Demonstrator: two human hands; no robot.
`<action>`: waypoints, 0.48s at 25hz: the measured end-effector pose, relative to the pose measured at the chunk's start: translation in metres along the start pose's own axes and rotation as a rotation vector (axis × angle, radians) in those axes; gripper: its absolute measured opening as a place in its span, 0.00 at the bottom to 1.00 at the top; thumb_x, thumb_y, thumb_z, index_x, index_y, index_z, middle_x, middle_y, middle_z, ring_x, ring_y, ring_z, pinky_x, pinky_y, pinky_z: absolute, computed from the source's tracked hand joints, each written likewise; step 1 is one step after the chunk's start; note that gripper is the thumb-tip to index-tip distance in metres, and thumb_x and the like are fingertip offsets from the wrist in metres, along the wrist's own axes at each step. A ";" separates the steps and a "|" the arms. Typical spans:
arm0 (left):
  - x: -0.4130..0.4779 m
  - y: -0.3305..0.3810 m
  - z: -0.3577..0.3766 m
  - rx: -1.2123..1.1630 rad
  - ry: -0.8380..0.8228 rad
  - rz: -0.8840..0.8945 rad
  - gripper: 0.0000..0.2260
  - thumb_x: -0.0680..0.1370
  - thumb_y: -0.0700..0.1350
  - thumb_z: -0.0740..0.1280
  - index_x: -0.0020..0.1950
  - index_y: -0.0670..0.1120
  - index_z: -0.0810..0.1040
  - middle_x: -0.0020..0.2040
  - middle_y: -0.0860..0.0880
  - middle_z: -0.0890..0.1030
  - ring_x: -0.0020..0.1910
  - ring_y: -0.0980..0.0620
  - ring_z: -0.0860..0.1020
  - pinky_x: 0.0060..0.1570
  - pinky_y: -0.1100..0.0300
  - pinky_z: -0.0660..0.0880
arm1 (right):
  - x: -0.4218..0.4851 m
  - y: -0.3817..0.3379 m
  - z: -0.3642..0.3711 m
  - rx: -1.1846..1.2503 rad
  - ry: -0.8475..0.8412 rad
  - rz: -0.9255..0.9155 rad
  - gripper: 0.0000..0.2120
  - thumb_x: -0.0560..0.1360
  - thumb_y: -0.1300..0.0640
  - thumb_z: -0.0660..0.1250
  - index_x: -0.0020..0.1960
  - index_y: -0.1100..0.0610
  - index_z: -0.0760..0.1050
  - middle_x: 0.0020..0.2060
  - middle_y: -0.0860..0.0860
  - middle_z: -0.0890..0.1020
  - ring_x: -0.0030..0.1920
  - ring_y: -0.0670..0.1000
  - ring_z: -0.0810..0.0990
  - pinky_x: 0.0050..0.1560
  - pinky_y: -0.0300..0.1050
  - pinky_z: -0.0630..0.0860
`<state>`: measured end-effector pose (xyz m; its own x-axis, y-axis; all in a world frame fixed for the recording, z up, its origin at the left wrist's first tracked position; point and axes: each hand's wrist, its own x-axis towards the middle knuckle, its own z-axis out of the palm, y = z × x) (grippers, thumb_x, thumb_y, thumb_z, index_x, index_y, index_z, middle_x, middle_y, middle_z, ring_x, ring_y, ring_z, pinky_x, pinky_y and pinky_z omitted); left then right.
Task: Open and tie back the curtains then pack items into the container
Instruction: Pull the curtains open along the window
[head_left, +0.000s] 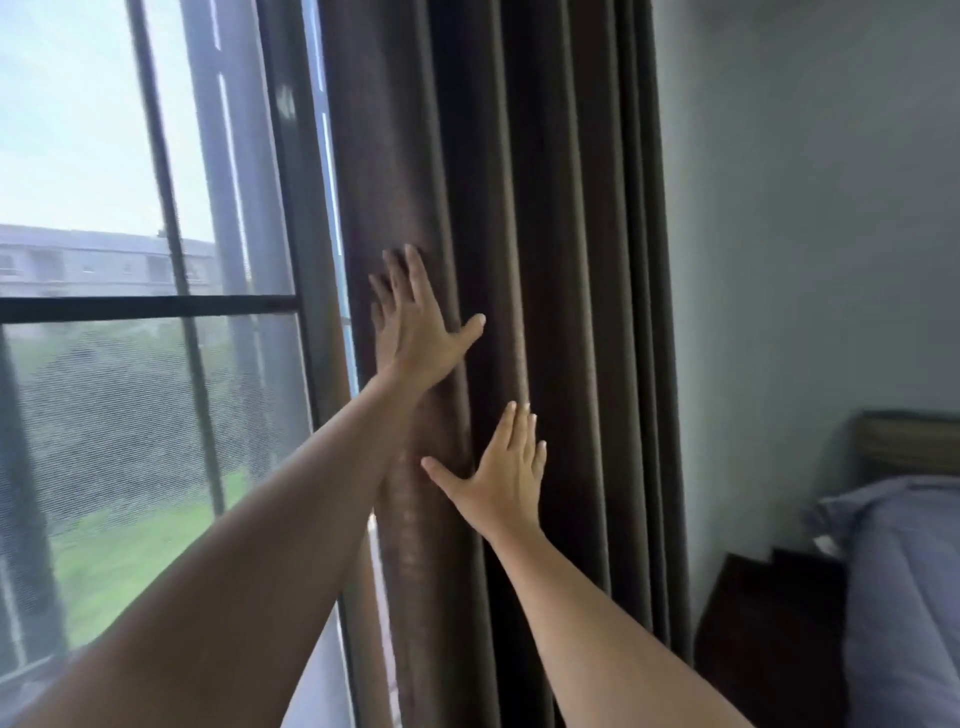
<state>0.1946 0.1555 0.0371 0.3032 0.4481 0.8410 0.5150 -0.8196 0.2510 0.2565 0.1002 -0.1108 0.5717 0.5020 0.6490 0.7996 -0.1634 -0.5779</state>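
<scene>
A dark brown curtain hangs bunched in thick folds between the window and the wall. My left hand lies flat against its left edge, fingers spread and pointing up. Lower and to the right, my right hand also presses flat on the folds, thumb stretched out to the left. Neither hand grips the fabric. No tie-back and no container are in view.
The window with dark frame bars and an insect mesh fills the left side. A grey wall is on the right. A bed with pale bedding and a dark nightstand stand at the lower right.
</scene>
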 end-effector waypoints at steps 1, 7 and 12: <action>0.007 -0.003 0.011 -0.009 -0.002 0.002 0.48 0.73 0.61 0.67 0.76 0.45 0.37 0.77 0.41 0.38 0.75 0.37 0.41 0.73 0.43 0.48 | 0.005 0.002 0.006 -0.001 0.015 0.002 0.59 0.64 0.26 0.61 0.76 0.58 0.35 0.77 0.55 0.40 0.76 0.52 0.37 0.75 0.52 0.38; 0.046 0.001 0.077 -0.051 -0.105 0.072 0.39 0.77 0.47 0.61 0.76 0.44 0.35 0.77 0.42 0.38 0.75 0.36 0.40 0.73 0.41 0.49 | 0.062 0.037 0.028 -0.040 0.136 0.043 0.59 0.65 0.30 0.66 0.75 0.60 0.35 0.77 0.56 0.41 0.76 0.52 0.37 0.73 0.51 0.36; 0.086 0.023 0.139 -0.011 -0.106 0.167 0.33 0.80 0.48 0.54 0.76 0.44 0.37 0.77 0.39 0.39 0.75 0.35 0.41 0.73 0.41 0.48 | 0.123 0.088 0.029 -0.065 0.202 0.076 0.59 0.65 0.32 0.67 0.75 0.60 0.35 0.77 0.57 0.41 0.76 0.53 0.38 0.74 0.52 0.38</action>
<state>0.3442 0.2249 0.0487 0.4670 0.3406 0.8160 0.4417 -0.8893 0.1184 0.3921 0.1721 -0.0957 0.6508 0.3073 0.6943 0.7592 -0.2516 -0.6003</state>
